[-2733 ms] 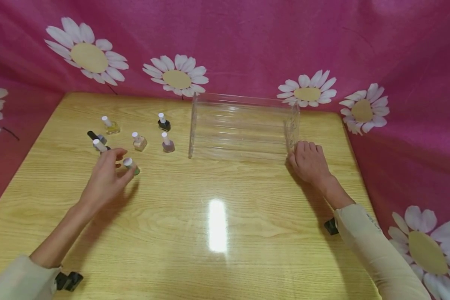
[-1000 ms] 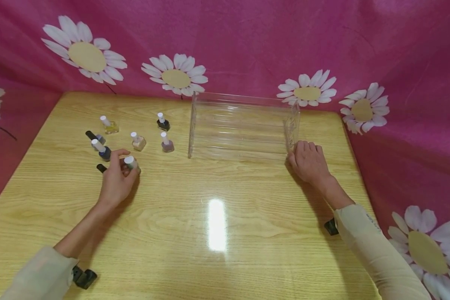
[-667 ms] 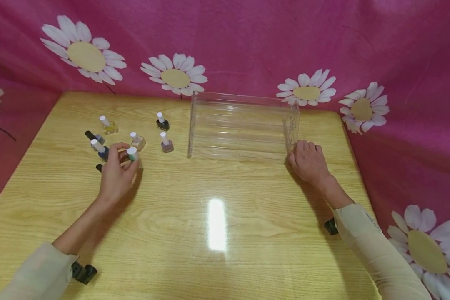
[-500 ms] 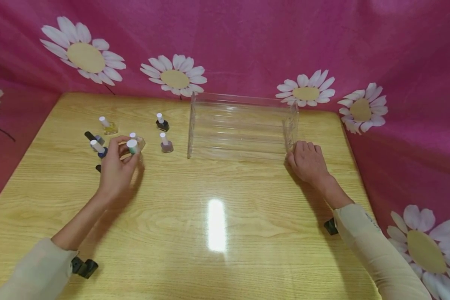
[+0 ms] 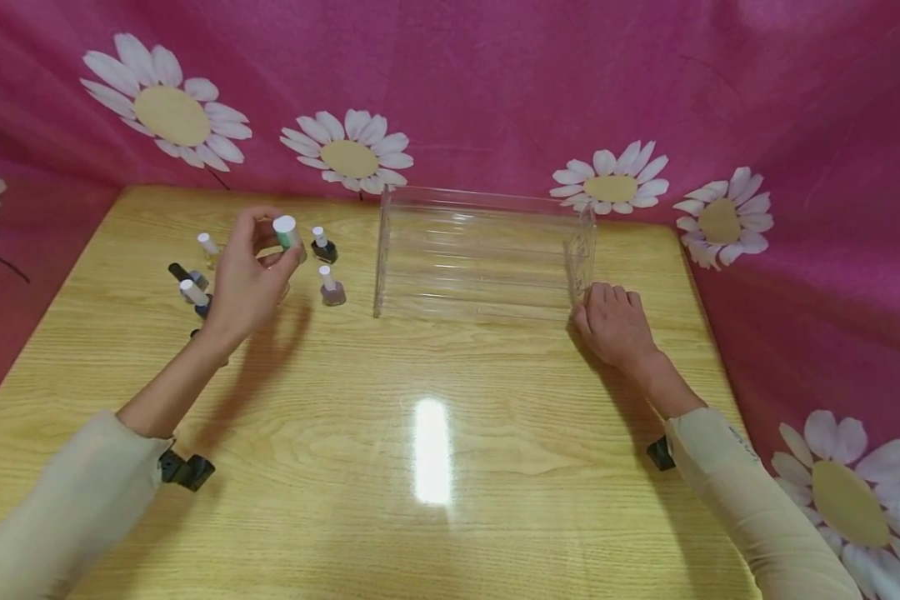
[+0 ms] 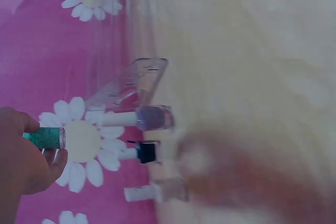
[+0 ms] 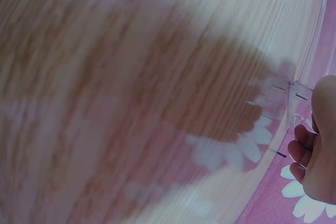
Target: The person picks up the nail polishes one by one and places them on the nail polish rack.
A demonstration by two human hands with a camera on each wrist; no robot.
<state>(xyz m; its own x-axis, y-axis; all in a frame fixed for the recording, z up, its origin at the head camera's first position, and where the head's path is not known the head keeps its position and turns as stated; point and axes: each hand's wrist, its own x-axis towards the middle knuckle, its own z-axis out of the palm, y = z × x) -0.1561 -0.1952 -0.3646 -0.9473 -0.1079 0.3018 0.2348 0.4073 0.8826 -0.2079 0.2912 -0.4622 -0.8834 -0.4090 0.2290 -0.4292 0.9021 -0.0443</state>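
My left hand (image 5: 247, 275) pinches a green nail polish bottle (image 6: 46, 138) between thumb and fingers, raised above the table. Its white top (image 5: 285, 223) faces the head camera. Just beyond the hand stand a black nail polish (image 5: 325, 249) and a mauve nail polish (image 5: 333, 292). A beige nail polish (image 6: 170, 189) shows in the left wrist view but is mostly hidden by the hand in the head view. Over on the right, my right hand (image 5: 617, 329), fingers curled, grips the near right corner of a clear plastic stepped rack (image 5: 480, 258).
Left of my left hand are a partly covered yellow nail polish (image 5: 209, 250), a black-capped bottle (image 5: 186, 275) and a dark blue nail polish (image 5: 197, 297). Another black cap peeks from behind the wrist. A pink flowered cloth (image 5: 480, 92) rises behind the wooden table (image 5: 360, 433).
My left hand has taken hold of the green nail polish, lifted it and carried it away from me and slightly right. My right hand stays at the rack's corner.
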